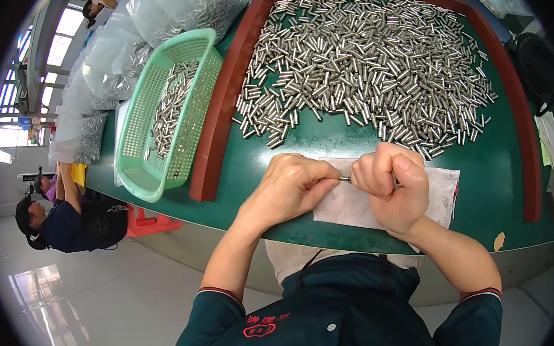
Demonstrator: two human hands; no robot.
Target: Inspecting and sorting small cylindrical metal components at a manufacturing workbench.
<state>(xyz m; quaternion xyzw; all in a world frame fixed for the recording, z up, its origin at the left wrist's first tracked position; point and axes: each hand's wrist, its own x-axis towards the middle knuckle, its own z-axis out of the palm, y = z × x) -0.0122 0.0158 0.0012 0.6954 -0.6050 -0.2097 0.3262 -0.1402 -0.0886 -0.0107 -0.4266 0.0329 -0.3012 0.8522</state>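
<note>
My left hand pinches a small metal pin between thumb and forefinger. Close against the pin's other end is my right hand, its fingers curled into a fist; whatever lies inside them is hidden. Both hands are over a whitish, smudged cloth spread near the table's front edge. Beyond them, a large heap of short shiny metal pins covers the green tabletop.
Reddish-brown rails border the heap. To the left stands a green perforated basket holding more pins, with clear plastic bags of pins behind it. A black fan is at far right. Another person sits at far left.
</note>
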